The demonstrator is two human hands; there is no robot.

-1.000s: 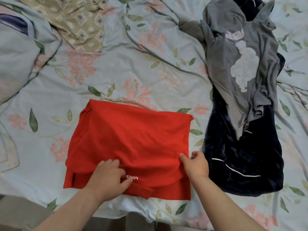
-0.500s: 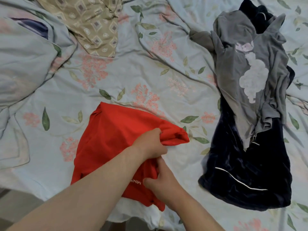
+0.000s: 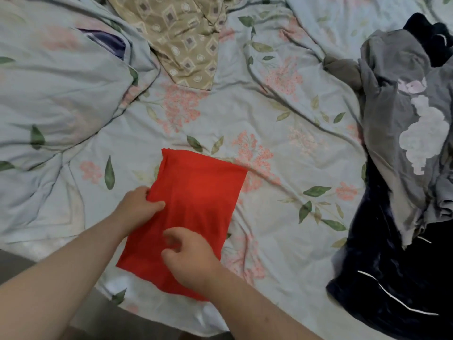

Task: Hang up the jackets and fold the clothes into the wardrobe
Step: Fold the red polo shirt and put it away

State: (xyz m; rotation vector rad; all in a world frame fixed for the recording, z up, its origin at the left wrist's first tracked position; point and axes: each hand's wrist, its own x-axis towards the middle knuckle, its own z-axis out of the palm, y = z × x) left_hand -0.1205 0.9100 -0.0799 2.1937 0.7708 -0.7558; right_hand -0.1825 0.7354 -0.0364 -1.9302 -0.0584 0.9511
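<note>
Folding stage, red garment. The cloth lies on the floral bed sheet as a narrow rectangle, directly under both hands, with its near end close to the edge of the bed. The left grip pinches the garment's left edge, thumb on top. The right grip sits over the near end with fingers curled; whether it holds fabric or only touches it cannot be told. Well to the right of the right grip lie a grey shirt with a pale print and, partly under it, a dark garment with white piping. Beyond the left grip lies a beige patterned cloth.

Risks: the layers may slip apart if the garment is lifted by one edge alone, and the near end may slide off the bed if dragged nearer. No brand, label or lettering is legible; the grey shirt's print is a shape, not text.
</note>
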